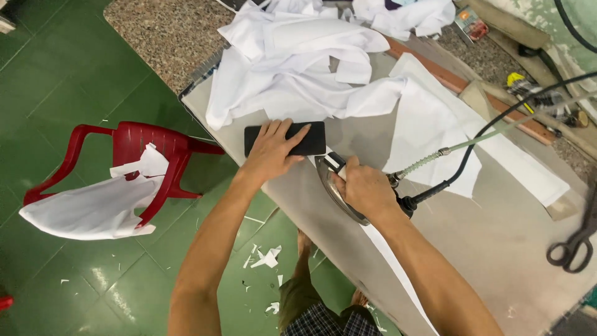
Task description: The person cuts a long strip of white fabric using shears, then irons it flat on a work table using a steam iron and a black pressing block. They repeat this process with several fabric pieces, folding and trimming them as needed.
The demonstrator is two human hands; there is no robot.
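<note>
The right hand [365, 186] is closed around the handle of an iron [333, 186], which sits on a narrow white strip [398, 274] running along the near edge of the counter [497, 236]. The left hand [272, 149] lies flat, fingers spread, on a black block [314, 138] that rests just ahead of the iron's nose — pressing it down rather than gripping it. A steam hose [472, 142] and a black cord [491, 127] lead away from the iron's rear toward the far right.

Beyond the block lies a heap of white cloth [298, 62], with more white panels [435, 130] spread to the right. Dark scissors [572, 246] lie near the right edge of the counter. On the green floor [62, 74] a red chair [143, 146] holds another white piece [93, 208], and small white scraps [267, 256] lie scattered below.

The risks seem to lie in how close things are. The left fingertips sit near the iron's nose, so a forward push without moving the block first could burn them. The strip hangs right at the counter's edge — it could slip off or crease under the soleplate if it shifts. The hose and cord cross the spread panels and might drag or wrinkle them, and an iron left resting in one spot could scorch the strip.
</note>
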